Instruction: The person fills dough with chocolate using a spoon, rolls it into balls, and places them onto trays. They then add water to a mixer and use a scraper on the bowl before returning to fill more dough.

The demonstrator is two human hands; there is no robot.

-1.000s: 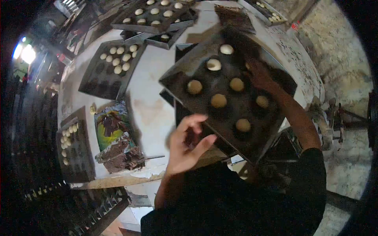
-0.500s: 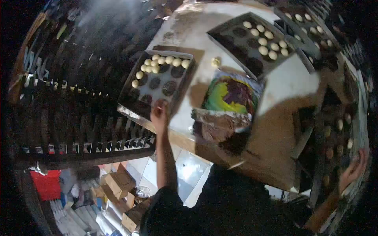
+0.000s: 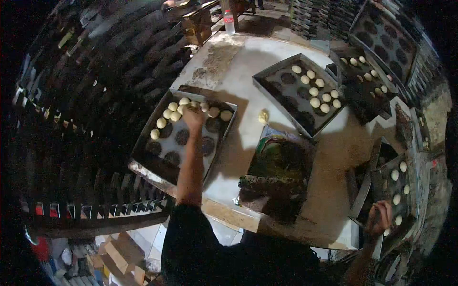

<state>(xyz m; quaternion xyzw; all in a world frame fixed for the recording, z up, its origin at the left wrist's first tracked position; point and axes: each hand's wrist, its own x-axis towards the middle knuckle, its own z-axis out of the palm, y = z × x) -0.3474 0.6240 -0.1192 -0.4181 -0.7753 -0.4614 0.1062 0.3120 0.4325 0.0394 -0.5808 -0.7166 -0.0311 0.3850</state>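
Note:
My left hand (image 3: 193, 118) reaches into the dark metal tray on the left (image 3: 151, 175), its fingers curled down around a pale dough ball in the row near the far side; the fingertips are mostly hidden. Round dough balls (image 3: 161, 123) lie beside it along the tray's left and far sides. At the right, my right hand (image 3: 380, 217) hovers by the edge of another tray (image 3: 377, 186), fingers bent but apart, with nothing visible in them. Dough balls (image 3: 396, 199) sit in that tray close to the hand.
Between the trays lies a printed plastic bag (image 3: 281, 162), with a small dough lump (image 3: 263, 116) behind it. Another tray of dough balls (image 3: 286, 97) stands at the back. A bottle (image 3: 229, 23) is at the far edge; slatted racks (image 3: 95, 119) line the left.
My left hand has moved forward from the tray's near end to the dough balls. My right hand has come inward, its fingers more bent. The view has tilted up, showing the bottle.

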